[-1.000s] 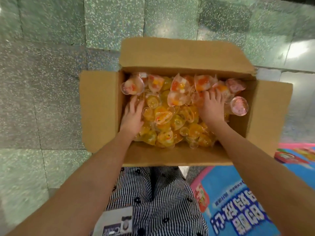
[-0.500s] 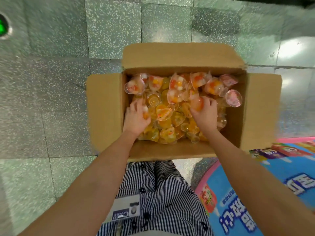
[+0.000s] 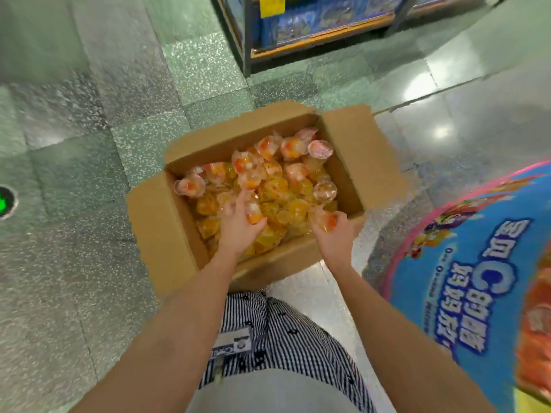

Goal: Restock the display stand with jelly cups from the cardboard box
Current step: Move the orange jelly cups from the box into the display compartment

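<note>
Head: left hand [image 3: 237, 234], right hand [image 3: 335, 238] each clutch a jelly cup [image 3: 253, 214]; display stand [image 3: 447, 234] at 4 o'clock reads "C".

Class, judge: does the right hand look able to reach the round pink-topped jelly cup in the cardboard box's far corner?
Probably yes: the round pink-topped jelly cup lies uncovered in the open brown cardboard box. But the right hand grips an orange-red jelly cup.

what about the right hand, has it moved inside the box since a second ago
Yes. The right hand has pulled back from the far half of the cardboard box to its near wall, now gripping a jelly cup.
</note>
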